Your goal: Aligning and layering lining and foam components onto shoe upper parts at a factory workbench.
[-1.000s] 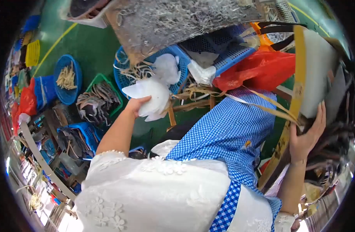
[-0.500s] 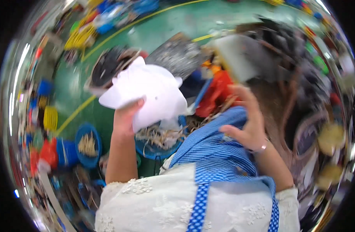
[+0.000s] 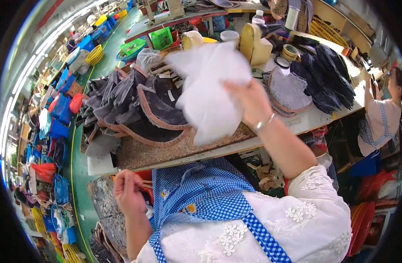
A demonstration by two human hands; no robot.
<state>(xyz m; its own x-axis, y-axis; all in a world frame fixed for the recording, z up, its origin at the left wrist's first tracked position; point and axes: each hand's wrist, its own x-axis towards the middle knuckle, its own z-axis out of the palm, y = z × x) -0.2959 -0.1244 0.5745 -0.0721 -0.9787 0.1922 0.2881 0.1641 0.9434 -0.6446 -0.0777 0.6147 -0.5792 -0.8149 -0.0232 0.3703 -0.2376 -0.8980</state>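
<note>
A crumpled thin white sheet [image 3: 205, 94], blurred by motion, hangs above the workbench. My right hand [image 3: 249, 101] grips its right edge, with the arm stretched forward over the table. Beneath and to the left of the sheet lies a pile of dark, fuzzy-lined curved pieces [image 3: 159, 105] with brownish edges, resembling shoe uppers. They rest partly on a speckled brown board [image 3: 166, 153] along the bench's near side. Low on the left, off the bench's front edge, my left hand [image 3: 128, 190] is raised with its fingers curled in; nothing shows in it.
Right of the sheet lie rounded grey fuzzy pieces [image 3: 288, 90] and a stack of black pieces [image 3: 330, 74]. Behind stand a yellowish block-like form [image 3: 253, 44], a white tub [image 3: 229, 36] and a green basket [image 3: 161, 38]. Another person [image 3: 380, 118] is at the far right.
The white sheet has passed from my left hand to my right hand. My view has turned from the floor and baskets to the workbench. My left hand has dropped and its fingers curled.
</note>
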